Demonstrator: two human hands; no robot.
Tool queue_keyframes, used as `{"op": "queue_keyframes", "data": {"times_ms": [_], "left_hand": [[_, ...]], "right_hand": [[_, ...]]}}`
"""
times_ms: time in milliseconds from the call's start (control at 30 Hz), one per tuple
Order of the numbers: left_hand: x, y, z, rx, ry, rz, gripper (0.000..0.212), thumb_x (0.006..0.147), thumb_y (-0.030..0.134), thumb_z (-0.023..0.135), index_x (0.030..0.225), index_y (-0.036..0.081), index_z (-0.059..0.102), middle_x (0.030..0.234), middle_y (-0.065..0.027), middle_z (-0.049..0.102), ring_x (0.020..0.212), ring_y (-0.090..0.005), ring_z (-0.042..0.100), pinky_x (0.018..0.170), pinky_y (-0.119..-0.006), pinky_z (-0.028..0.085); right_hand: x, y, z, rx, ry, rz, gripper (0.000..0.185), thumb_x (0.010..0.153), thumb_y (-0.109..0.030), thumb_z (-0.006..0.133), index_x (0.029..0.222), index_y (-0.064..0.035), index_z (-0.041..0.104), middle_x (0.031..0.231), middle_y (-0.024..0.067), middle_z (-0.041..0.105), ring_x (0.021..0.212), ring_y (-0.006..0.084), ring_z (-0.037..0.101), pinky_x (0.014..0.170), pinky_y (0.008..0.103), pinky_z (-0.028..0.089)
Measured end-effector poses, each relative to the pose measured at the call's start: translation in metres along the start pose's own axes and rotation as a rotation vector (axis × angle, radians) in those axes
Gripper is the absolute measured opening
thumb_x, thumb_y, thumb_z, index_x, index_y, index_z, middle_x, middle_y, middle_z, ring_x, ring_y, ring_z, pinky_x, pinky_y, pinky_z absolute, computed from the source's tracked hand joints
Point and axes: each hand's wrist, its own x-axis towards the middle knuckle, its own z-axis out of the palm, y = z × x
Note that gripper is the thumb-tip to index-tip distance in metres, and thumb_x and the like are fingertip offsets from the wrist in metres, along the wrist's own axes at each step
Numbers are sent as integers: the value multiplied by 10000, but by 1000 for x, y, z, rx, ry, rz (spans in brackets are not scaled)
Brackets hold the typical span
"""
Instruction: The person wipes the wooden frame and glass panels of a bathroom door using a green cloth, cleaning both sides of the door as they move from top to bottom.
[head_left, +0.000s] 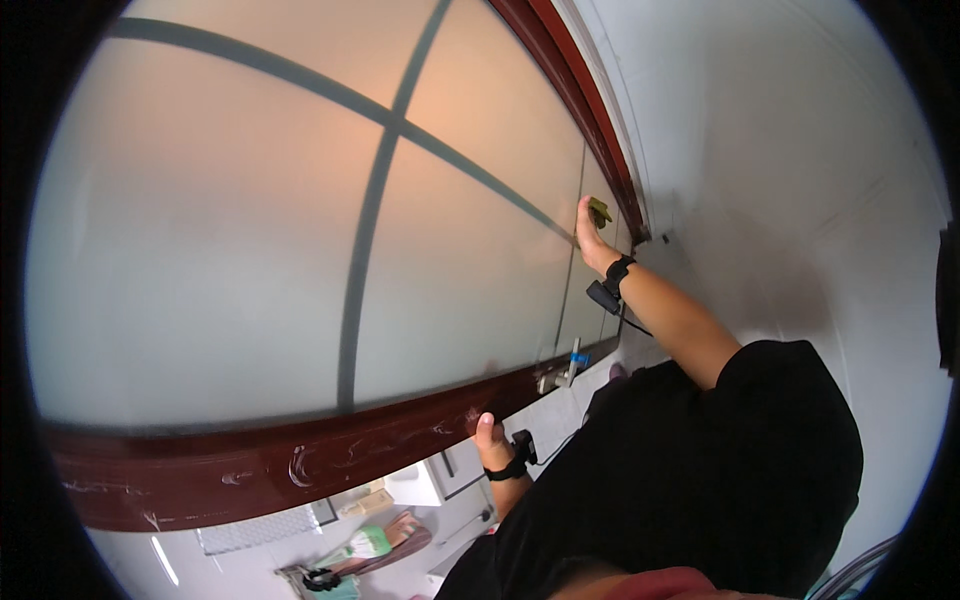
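My right hand (590, 238) is pressed toward the far part of a frosted glass door panel (217, 247). It holds a folded olive-green cloth (599, 213), mostly hidden behind the fingers. My left hand (491, 437) grips the edge of the dark red door frame (300, 457), thumb on the near face and the fingers hidden behind it. White smears mark this frame. Farther along the same frame sits a metal door handle (574, 367) with a blue band. Black straps with small devices circle both wrists.
A pale wall (780, 150) stands close on the right, beside the red door jamb (592, 97). Beyond the door edge are a white basin (412, 484), a pump bottle (367, 504) and hanging items with a green-and-white bag (367, 541). Cables trail from both wrist devices.
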Motion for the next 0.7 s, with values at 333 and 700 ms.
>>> {"op": "queue_keyframes", "data": {"times_ms": [333,700], "left_hand": [[34,-30,-76,101,-666,14,729,870,564,619,1337,20,487,1310,-82,537,1190,-242,507,1040,-393,379],[37,1,-21,-7,-665,95,737,797,402,619,1413,70,387,1356,-147,490,1210,-312,533,1008,-480,470]], "right_hand": [[-118,34,18,-43,-137,-195,905,978,-666,193,1521,23,-28,1598,222,-53,1481,366,-61,1199,468,71],[-238,15,7,-54,-175,-474,681,1046,-474,328,1442,80,343,1405,157,471,1294,230,439,1130,337,284]]}}
